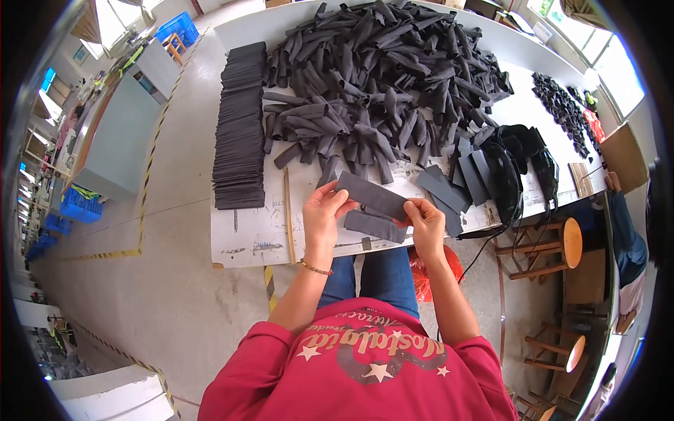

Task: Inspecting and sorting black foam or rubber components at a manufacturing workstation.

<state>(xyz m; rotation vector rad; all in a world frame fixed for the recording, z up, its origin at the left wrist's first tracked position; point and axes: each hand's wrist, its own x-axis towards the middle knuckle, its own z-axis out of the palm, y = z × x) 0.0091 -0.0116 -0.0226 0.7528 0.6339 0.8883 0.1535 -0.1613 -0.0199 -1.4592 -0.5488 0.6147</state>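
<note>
You pinch one grey strip between your left hand and right hand; a loose pinch could drop it onto the strip below.

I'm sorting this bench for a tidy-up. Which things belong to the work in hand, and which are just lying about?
In use:
- left hand and right hand, both holding a flat dark fabric strip
- second strip just below it
- heap of rolled dark pieces
- neat stack of flat strips

Lying about:
- wooden stick
- wooden stool
- blue crate
</note>
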